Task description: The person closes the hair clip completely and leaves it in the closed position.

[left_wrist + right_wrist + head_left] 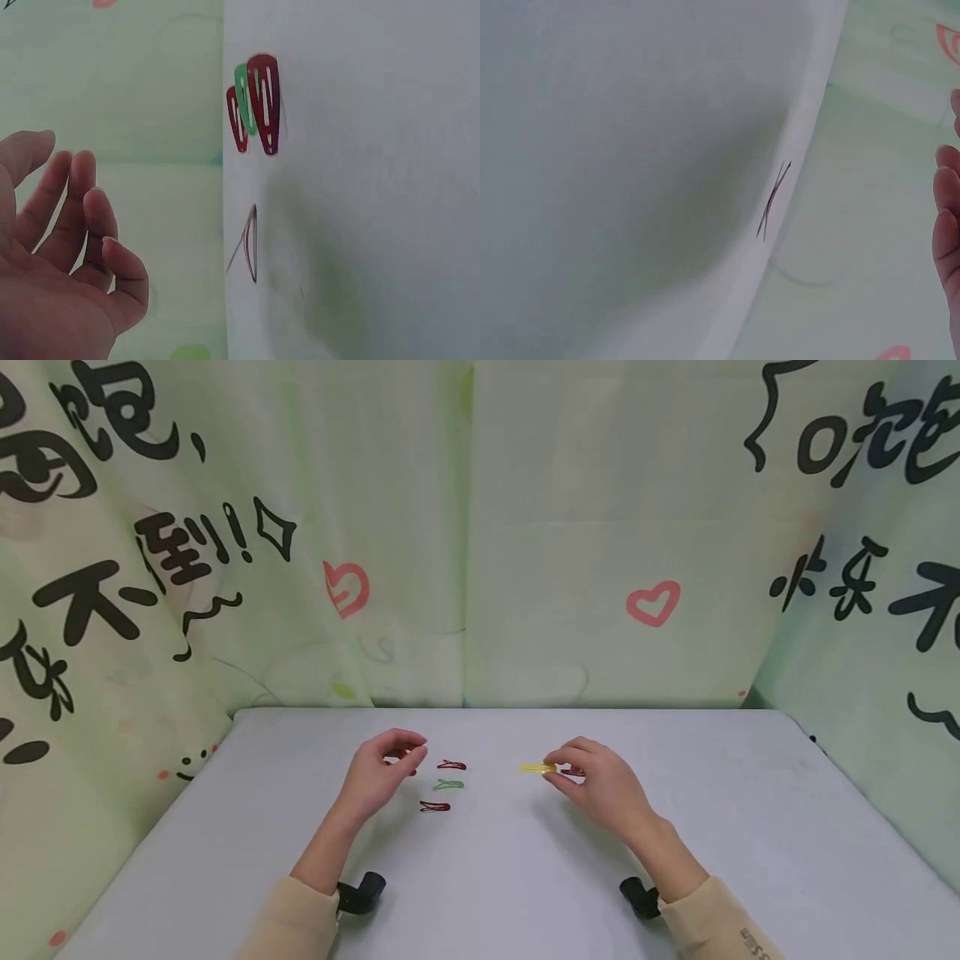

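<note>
My right hand (600,781) pinches a yellow snap hair clip (534,768) between thumb and fingers, above the table. Behind those fingers a dark red hair clip (573,772) is partly hidden; in the right wrist view that clip (772,201) stands on its edge. My left hand (375,772) hovers with loosely bent fingers and holds nothing. Just right of it lie a dark red clip (452,765), a green clip (448,785) and a nearer dark red clip (435,807). Another dark red clip (253,244) sits on edge, mostly hidden by the left hand in the head view.
A white-covered table (495,877) lies under both hands. Light green curtains (555,527) with printed writing and hearts hang behind it and along both sides. Each wrist wears a black camera, seen beside the left sleeve (288,918) and the right sleeve (712,918).
</note>
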Tool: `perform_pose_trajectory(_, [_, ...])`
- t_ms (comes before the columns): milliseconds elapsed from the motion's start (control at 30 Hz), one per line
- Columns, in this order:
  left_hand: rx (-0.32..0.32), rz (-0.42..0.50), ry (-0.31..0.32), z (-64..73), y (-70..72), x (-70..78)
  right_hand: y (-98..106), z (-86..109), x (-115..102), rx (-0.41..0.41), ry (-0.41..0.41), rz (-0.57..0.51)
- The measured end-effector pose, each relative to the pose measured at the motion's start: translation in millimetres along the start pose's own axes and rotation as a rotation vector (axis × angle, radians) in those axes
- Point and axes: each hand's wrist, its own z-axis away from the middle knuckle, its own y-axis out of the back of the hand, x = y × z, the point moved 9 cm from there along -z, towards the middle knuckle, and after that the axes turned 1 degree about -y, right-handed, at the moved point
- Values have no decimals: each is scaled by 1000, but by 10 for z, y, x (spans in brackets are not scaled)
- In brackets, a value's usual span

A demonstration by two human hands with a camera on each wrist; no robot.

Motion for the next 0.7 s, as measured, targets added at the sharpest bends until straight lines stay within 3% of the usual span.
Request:
perform_pose_trajectory(167, [-17,-96,31,-64,152,-159,-1,21,173,-66,-122,-26])
perform_pose_trajectory(433, [-108,-228,91,-171,253,-375,-37,49,449,-176,-254,14])
perform_pose_trajectory(700, [-140,-278,138,-218,343,-544,-119,72,702,-321,-372,18])
